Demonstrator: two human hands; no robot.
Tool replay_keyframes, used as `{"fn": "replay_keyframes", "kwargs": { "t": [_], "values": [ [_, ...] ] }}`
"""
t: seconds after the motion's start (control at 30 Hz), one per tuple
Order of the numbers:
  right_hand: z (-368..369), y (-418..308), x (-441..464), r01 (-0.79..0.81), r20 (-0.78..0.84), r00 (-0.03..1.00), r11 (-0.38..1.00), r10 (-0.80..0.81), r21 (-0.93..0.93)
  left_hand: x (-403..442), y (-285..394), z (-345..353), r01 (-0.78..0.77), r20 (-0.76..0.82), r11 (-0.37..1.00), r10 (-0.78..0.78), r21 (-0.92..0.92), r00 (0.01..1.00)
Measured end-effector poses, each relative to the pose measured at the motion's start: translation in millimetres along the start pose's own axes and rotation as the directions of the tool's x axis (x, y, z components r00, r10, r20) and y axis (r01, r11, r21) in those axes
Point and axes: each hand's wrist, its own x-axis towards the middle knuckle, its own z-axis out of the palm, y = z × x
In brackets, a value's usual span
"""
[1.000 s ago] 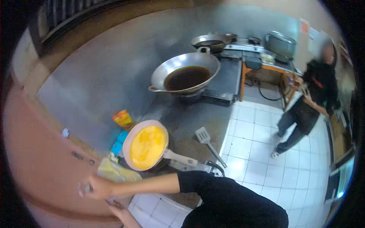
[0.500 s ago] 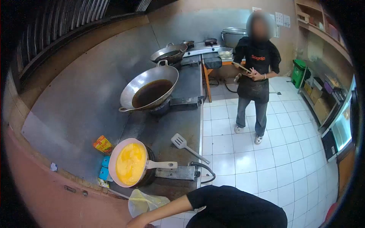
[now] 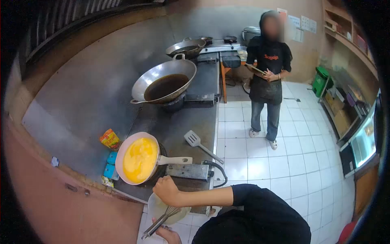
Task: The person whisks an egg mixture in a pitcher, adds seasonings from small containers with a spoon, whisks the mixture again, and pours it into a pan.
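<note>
My right hand (image 3: 165, 191) is closed, knuckles up, over the rim of a pale translucent container (image 3: 155, 209); what its fingers grip is hidden. At the bottom, my left hand (image 3: 168, 236) is wrapped at the handle of a metal whisk (image 3: 159, 223), whose wires reach into the container. Beyond my right hand, a light pink frying pan (image 3: 160, 160) on a burner holds yellow liquid, like beaten egg (image 3: 140, 160), with darker yellow patches. A grey slotted spatula (image 3: 193, 139) lies on the counter to its right.
A large wok (image 3: 140, 83) with dark liquid stands farther along the counter (image 3: 178, 124), with another wok (image 3: 172, 49) behind. An orange-yellow packet (image 3: 110, 139) and blue boxes (image 3: 109, 164) are beside the pan. Another person (image 3: 266, 77) stands on the tiled floor, holding a flat object (image 3: 256, 69).
My right hand has moved from the lower left to above the container, beside the pan. The whisk and my left hand have come into clear view. The view has swung; the other person now faces the counter area.
</note>
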Motion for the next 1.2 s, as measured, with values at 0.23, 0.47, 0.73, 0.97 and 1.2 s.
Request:
{"fn": "replay_keyframes", "kwargs": {
  "t": [0.23,0.47,0.73,0.97,1.2],
  "values": [
    [-2.6,6.5,-2.8,-0.118,0.087,0.99,0.992,0.114,0.038,-19.1,11.2,25.6,-0.03,-0.031,0.991,0.026,-0.128,0.999],
    [-21.7,22.9,0.8,0.142,-0.006,0.99,0.986,-0.142,0.085,-19.5,19.7,22.6,-0.004,-0.02,0.989,0.001,-0.15,1.0],
    [-1.0,42.9,18.0,0.333,-0.105,0.943,0.887,-0.316,0.319,-25.5,23.8,22.3,-0.106,-0.112,0.979,0.087,-0.176,0.99],
    [-9.9,66.4,29.7,0.229,0.023,0.927,0.613,-0.375,0.756,-30.0,33.6,31.2,-0.037,-0.204,0.993,0.014,-0.109,0.979],
    [12.3,78.3,24.8,-0.214,0.258,0.919,0.171,-0.3,0.962,-24.3,32.9,25.4,-0.048,-0.203,0.994,0.028,-0.096,0.979]
  ]
}}
